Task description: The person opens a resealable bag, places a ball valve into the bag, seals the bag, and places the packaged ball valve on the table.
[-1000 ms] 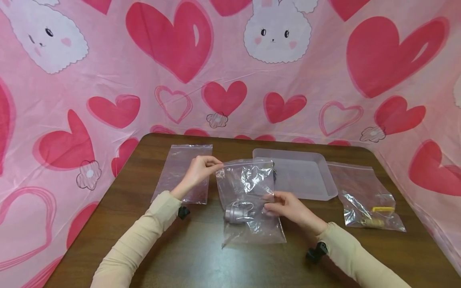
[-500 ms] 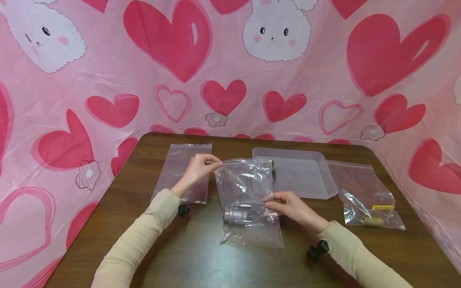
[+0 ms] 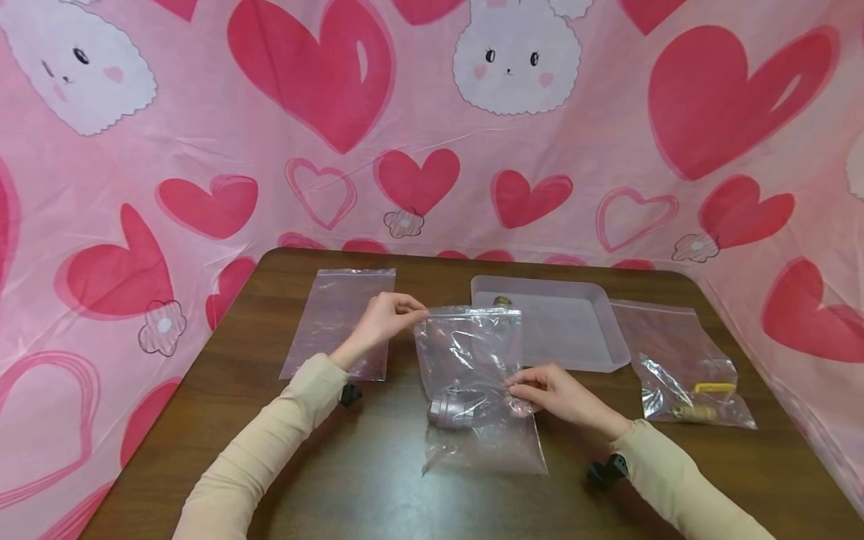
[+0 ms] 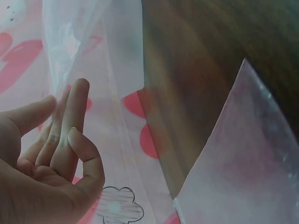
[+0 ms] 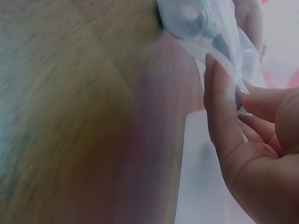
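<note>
A clear zip bag (image 3: 472, 360) hangs between both hands, a grey metal fitting (image 3: 451, 411) lying inside its lower left part. My left hand (image 3: 388, 321) pinches the bag's upper left corner, beside the zip strip. On the bag's right edge, about halfway down, my right hand (image 3: 556, 397) pinches the film between thumb and fingers. In the left wrist view, the left hand (image 4: 60, 154) grips gathered film with thumb and fingertips. The right wrist view has the right hand (image 5: 252, 140) gripping the bag's edge, with part of the metal fitting (image 5: 187, 18) blurred behind the film.
A translucent tray (image 3: 617, 337) stands behind the bag, with a small brass-coloured piece (image 3: 502, 301) at its left end. Another zip bag (image 3: 337, 322) lies flat at left. At right, a third zip bag (image 3: 661, 337) holds a brass valve (image 3: 695, 412) with a yellow handle.
Both hands have shifted slightly right and toward the person with the bag, after a small leftward drift. The brass-coloured piece in the tray now shows above the bag's top edge.
</note>
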A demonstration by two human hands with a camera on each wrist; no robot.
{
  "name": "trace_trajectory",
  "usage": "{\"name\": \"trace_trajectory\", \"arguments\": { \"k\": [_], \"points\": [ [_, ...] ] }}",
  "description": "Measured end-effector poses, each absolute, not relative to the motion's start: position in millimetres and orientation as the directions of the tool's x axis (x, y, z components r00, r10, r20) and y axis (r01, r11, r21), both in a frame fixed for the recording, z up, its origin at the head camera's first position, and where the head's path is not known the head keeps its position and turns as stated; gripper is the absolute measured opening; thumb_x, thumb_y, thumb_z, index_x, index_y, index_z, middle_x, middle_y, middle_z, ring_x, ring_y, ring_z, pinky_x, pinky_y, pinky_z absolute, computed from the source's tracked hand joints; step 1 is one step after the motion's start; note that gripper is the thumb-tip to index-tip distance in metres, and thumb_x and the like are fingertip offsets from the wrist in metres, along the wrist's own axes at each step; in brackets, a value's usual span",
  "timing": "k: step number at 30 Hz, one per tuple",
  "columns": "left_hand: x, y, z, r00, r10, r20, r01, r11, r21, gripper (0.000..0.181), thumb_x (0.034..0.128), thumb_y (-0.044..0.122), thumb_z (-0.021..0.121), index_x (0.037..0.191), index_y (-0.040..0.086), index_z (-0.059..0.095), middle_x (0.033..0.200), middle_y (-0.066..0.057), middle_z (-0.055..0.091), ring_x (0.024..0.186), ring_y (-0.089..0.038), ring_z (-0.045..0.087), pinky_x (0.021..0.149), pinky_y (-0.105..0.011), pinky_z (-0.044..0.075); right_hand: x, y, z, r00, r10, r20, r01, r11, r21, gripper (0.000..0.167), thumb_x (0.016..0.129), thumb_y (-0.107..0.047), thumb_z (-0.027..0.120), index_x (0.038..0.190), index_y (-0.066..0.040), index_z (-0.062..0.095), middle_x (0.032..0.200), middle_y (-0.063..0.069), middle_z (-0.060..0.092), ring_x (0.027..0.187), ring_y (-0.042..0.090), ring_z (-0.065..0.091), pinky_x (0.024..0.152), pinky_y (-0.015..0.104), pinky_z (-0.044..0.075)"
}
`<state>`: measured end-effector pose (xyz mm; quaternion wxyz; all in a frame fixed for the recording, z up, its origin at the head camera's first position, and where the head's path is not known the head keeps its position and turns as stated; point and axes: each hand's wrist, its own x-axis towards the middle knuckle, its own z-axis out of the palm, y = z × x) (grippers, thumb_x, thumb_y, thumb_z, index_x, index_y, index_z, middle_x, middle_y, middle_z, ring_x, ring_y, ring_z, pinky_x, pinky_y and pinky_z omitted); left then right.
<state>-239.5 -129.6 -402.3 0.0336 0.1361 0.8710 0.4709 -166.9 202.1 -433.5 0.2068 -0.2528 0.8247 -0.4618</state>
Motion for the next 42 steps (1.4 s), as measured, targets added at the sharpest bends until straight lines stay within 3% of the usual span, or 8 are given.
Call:
{"name": "trace_trajectory", "arguments": {
  "k": [4, 11, 18, 24, 33, 42],
  "points": [
    [-236.7, -127.5, -406.2, -0.957, 0.289, 0.021, 0.168, 0.491, 0.855, 0.02, 0.0901, 0.024, 0.073, 0.101, 0.008, 0.077, 0.087, -0.01, 0.078, 0.078, -0.033, 0.075, 0.071, -0.035, 0.058, -162.1, 211.1, -434.3, -0.776, -0.612, -0.154, -0.17, 0.439, -0.882, 0.03, 0.098, -0.016, 0.061, 0.116, 0.007, 0.068, 0.091, 0.015, 0.075, 0.07, -0.002, 0.064, 0.066, 0.021, 0.058],
    [-234.3, -125.9, -412.7, -0.952, 0.306, 0.01, 0.166, 0.491, 0.855, 0.019, 0.0903, 0.026, 0.073, 0.099, 0.01, 0.077, 0.08, -0.009, 0.077, 0.076, -0.031, 0.075, 0.074, -0.026, 0.055, -152.3, 224.2, -434.7, -0.758, -0.623, -0.192, -0.087, 0.388, -0.918, 0.035, 0.099, -0.014, 0.059, 0.119, 0.015, 0.061, 0.095, 0.022, 0.074, 0.074, 0.001, 0.07, 0.067, 0.023, 0.06],
    [-231.1, -130.1, -415.7, -0.949, 0.314, 0.026, 0.18, 0.471, 0.864, 0.016, 0.0902, 0.024, 0.073, 0.096, 0.01, 0.077, 0.086, -0.009, 0.078, 0.068, -0.017, 0.075, 0.069, -0.021, 0.051, -144.9, 234.4, -435.3, -0.744, -0.645, -0.177, -0.065, 0.333, -0.941, 0.035, 0.1, -0.012, 0.057, 0.118, 0.018, 0.059, 0.093, 0.017, 0.075, 0.074, 0.001, 0.07, 0.067, 0.024, 0.06],
    [-227.4, -136.6, -416.1, -0.947, 0.319, 0.028, 0.19, 0.489, 0.851, 0.016, 0.091, 0.024, 0.072, 0.097, 0.01, 0.077, 0.087, -0.007, 0.079, 0.069, -0.015, 0.075, 0.074, -0.021, 0.049, -138.1, 247.6, -433.7, -0.736, -0.652, -0.185, -0.012, 0.286, -0.958, 0.038, 0.101, -0.011, 0.055, 0.122, 0.021, 0.055, 0.097, 0.008, 0.076, 0.079, 0.008, 0.074, 0.071, 0.027, 0.06],
    [-222.0, -142.9, -418.5, -0.946, 0.323, 0.009, 0.17, 0.474, 0.864, 0.017, 0.0912, 0.024, 0.072, 0.098, 0.01, 0.077, 0.088, -0.006, 0.079, 0.07, -0.017, 0.075, 0.092, -0.039, 0.055, -130.2, 280.6, -431.4, -0.706, -0.689, -0.165, -0.017, 0.249, -0.968, 0.037, 0.102, -0.005, 0.05, 0.124, 0.024, 0.05, 0.097, -0.002, 0.076, 0.081, 0.007, 0.073, 0.072, 0.029, 0.061],
    [-218.3, -145.3, -418.7, -0.943, 0.333, 0.005, 0.169, 0.465, 0.869, 0.02, 0.0913, 0.022, 0.072, 0.101, 0.005, 0.076, 0.09, -0.009, 0.079, 0.071, -0.02, 0.075, 0.089, -0.039, 0.057, -121.7, 328.1, -432.7, -0.66, -0.717, -0.225, 0.077, 0.234, -0.969, 0.035, 0.103, -0.003, 0.045, 0.127, 0.023, 0.048, 0.105, -0.004, 0.076, 0.086, 0.006, 0.072, 0.077, 0.025, 0.06]
  ]
}}
